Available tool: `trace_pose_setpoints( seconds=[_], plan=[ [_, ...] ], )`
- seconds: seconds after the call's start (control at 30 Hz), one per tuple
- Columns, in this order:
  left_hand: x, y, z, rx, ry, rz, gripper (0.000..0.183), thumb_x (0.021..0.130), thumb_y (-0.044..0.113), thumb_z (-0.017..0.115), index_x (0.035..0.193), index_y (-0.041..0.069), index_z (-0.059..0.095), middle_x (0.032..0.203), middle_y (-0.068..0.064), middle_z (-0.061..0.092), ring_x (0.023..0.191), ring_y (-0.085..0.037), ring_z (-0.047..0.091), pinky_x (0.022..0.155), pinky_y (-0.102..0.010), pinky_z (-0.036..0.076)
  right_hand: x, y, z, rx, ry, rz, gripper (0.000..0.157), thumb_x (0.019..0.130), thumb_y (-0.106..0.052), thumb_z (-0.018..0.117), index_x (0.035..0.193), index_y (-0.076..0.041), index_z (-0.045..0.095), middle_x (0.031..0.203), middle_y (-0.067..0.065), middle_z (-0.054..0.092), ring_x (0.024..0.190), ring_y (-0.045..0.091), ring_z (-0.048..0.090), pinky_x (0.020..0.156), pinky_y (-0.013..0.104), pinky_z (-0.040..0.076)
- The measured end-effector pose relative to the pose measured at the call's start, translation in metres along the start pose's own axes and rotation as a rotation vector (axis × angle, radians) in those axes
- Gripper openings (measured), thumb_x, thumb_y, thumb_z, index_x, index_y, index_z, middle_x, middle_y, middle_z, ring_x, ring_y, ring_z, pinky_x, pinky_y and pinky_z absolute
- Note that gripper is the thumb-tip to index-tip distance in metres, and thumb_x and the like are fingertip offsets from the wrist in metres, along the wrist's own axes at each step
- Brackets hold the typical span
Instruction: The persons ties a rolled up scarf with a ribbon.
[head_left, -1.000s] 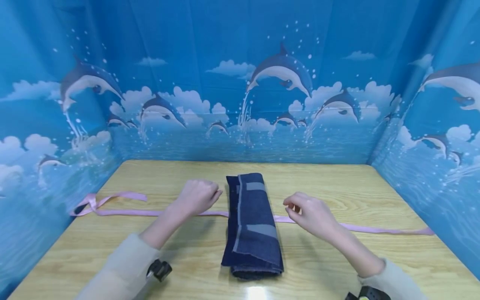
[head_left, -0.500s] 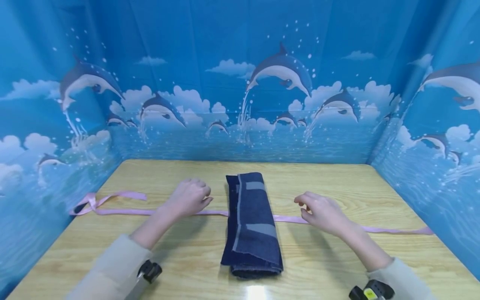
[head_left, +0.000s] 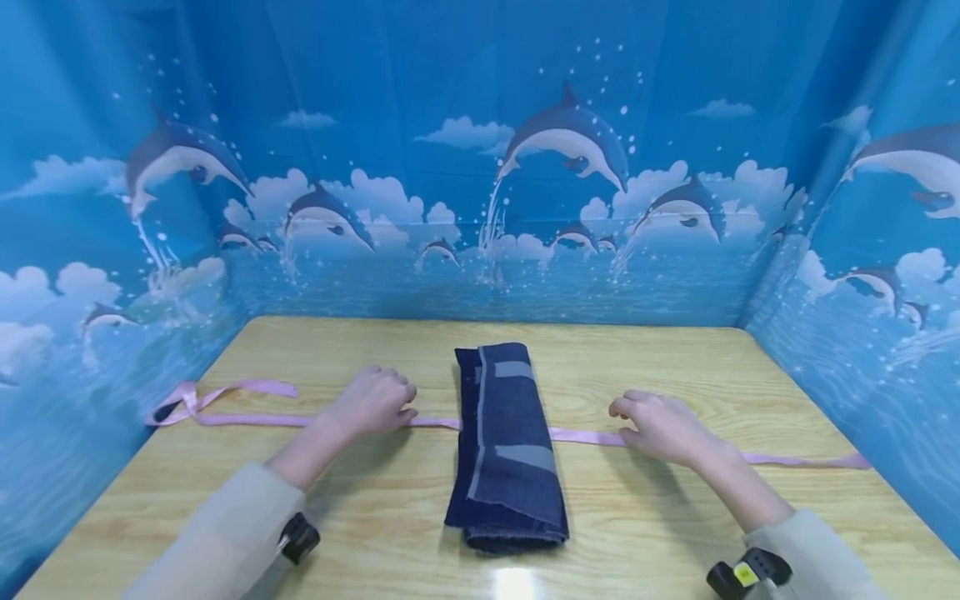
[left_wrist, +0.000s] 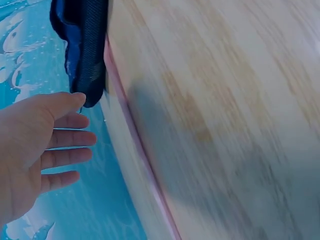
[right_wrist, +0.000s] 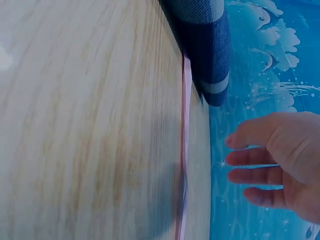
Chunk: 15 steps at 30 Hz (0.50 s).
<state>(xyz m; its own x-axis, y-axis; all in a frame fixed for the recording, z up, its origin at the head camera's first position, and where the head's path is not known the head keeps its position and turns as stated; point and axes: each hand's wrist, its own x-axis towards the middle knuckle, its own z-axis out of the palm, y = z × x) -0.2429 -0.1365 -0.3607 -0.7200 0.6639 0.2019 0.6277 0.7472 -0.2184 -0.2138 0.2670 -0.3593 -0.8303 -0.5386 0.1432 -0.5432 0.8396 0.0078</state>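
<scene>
A folded bundle of dark blue denim cloth [head_left: 516, 417] with paler patches lies lengthwise at the middle of the table. Beneath it runs a long pink ribbon [head_left: 585, 437], coming out on both sides. Left of the bundle, my left hand [head_left: 372, 402] hovers over the ribbon, fingers relaxed and holding nothing. The left wrist view shows that hand [left_wrist: 30, 135] with its fingers spread apart, above the table. On the other side my right hand [head_left: 663, 427] is over the ribbon's right stretch; its fingers [right_wrist: 255, 176] are loosely bent with nothing between them.
The wooden table [head_left: 360, 533] carries the cloth and ribbon. The ribbon's left end forms a loop [head_left: 191, 402] near the left edge, and its right end [head_left: 847, 462] reaches the right edge. A blue dolphin-print curtain [head_left: 420, 125] encloses the back and sides.
Both hands have moved outward, away from the cloth: the left to the left, the right to the right, and slightly lower. The cloth and ribbon have stayed where they were.
</scene>
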Motion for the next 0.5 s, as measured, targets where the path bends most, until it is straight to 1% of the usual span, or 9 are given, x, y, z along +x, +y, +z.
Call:
trace_pose_setpoints(
  seconds=[0.1,0.23,0.27,0.33,0.4,0.5],
  plan=[
    [0.004,0.0,0.003,-0.031,-0.02,0.026,0.029,0.077,0.027,0.072,0.061,0.016,0.051,0.059,0.005,0.05,0.057,-0.014,0.049,0.058,-0.033,0.04,0.0,0.003,0.001,-0.024,-0.049,0.014,0.019,0.079,-0.017,0.072,0.096,-0.009,0.068,0.087,0.002,0.063,0.072,0.019,0.062,0.057,0.033,0.049],
    [0.006,0.003,0.009,-0.045,-0.05,0.069,0.027,0.077,0.027,0.072,0.062,0.016,0.052,0.059,0.005,0.049,0.056,-0.013,0.047,0.058,-0.034,0.042,-0.001,0.006,0.003,-0.045,-0.08,0.005,0.011,0.08,-0.02,0.072,0.085,-0.012,0.066,0.078,-0.002,0.059,0.063,0.013,0.055,0.052,0.029,0.045],
    [0.005,0.003,0.011,-0.041,-0.048,0.076,0.027,0.077,0.027,0.071,0.062,0.016,0.051,0.059,0.005,0.049,0.056,-0.013,0.047,0.057,-0.033,0.042,-0.002,0.006,0.004,-0.045,-0.086,0.005,0.009,0.079,-0.019,0.072,0.081,-0.013,0.065,0.075,-0.004,0.057,0.061,0.011,0.052,0.051,0.028,0.042],
    [0.005,0.005,0.013,-0.024,-0.025,0.093,0.026,0.075,0.024,0.071,0.061,0.016,0.05,0.058,0.005,0.049,0.054,-0.014,0.047,0.054,-0.033,0.04,-0.003,0.007,0.006,-0.045,-0.093,0.009,0.011,0.078,-0.017,0.072,0.075,-0.015,0.061,0.071,-0.006,0.053,0.058,0.008,0.047,0.049,0.026,0.039],
    [0.006,0.006,0.013,-0.011,-0.007,0.098,0.025,0.073,0.021,0.07,0.06,0.016,0.049,0.057,0.004,0.048,0.053,-0.014,0.047,0.052,-0.032,0.038,-0.003,0.007,0.007,-0.051,-0.096,0.01,0.014,0.077,-0.016,0.072,0.072,-0.017,0.058,0.069,-0.007,0.05,0.056,0.008,0.043,0.048,0.026,0.036],
    [0.006,0.008,0.013,-0.004,-0.001,0.095,0.025,0.072,0.019,0.069,0.059,0.016,0.048,0.057,0.004,0.048,0.053,-0.015,0.048,0.052,-0.032,0.038,-0.004,0.008,0.011,-0.065,-0.103,0.001,0.016,0.075,-0.012,0.07,0.07,-0.017,0.056,0.067,-0.008,0.046,0.055,0.008,0.04,0.047,0.026,0.034]
  ],
)
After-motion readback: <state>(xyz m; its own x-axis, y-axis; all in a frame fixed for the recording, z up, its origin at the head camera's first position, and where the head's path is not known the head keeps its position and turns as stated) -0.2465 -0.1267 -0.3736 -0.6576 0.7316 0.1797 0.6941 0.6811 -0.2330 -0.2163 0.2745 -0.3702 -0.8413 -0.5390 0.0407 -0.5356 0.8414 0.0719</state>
